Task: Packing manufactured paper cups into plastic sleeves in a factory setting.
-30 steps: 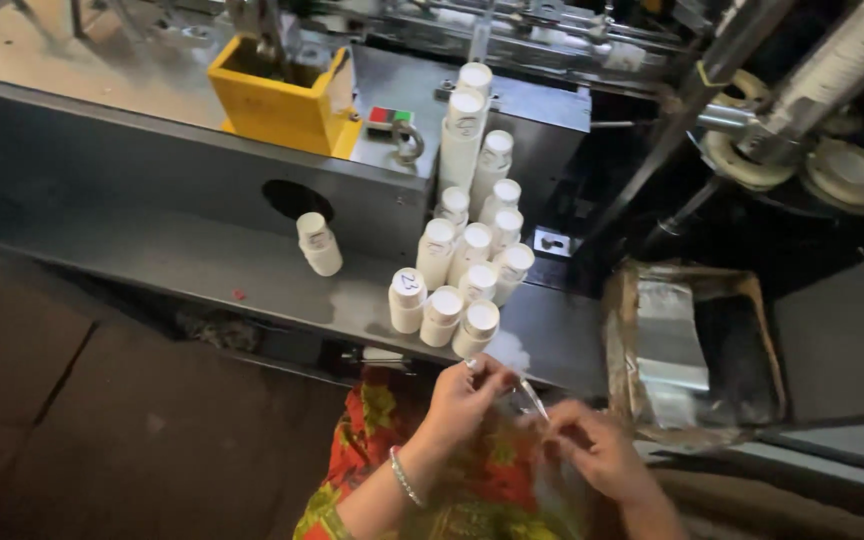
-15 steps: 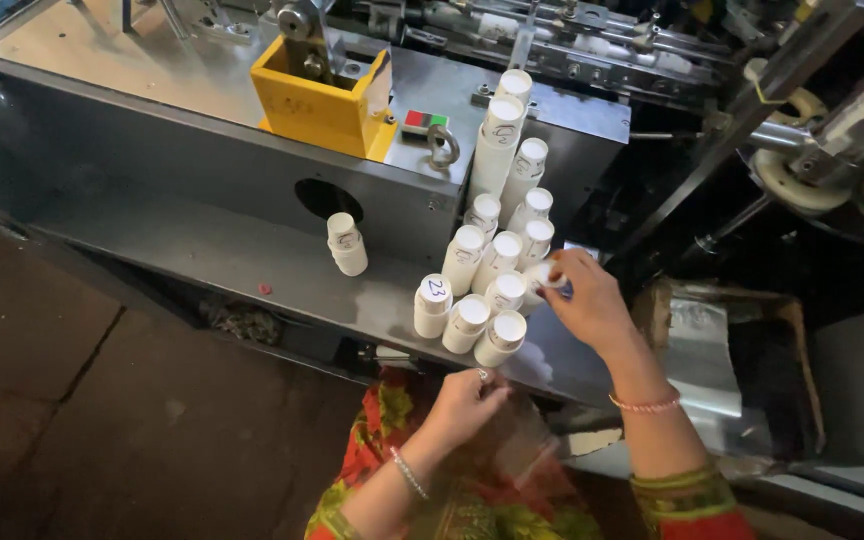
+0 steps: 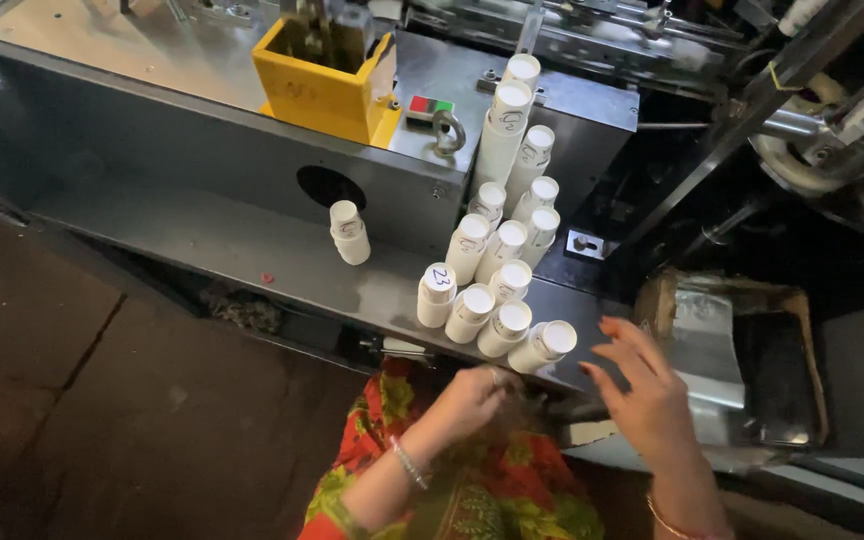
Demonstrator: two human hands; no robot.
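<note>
Reaching my right hand [image 3: 642,395], fingers spread and empty, toward the nearest cup stack [image 3: 540,346] on the tabletop [image 3: 252,250]. My left hand [image 3: 472,400] is curled near my lap; contents unclear. Judged next: close on that stack.

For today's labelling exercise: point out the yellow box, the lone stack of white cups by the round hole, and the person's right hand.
yellow box [image 3: 324,92], head view, on its front wall.
lone stack of white cups [image 3: 349,232], head view, on its side.
right hand [image 3: 644,395], head view, on the back of the hand.
</note>
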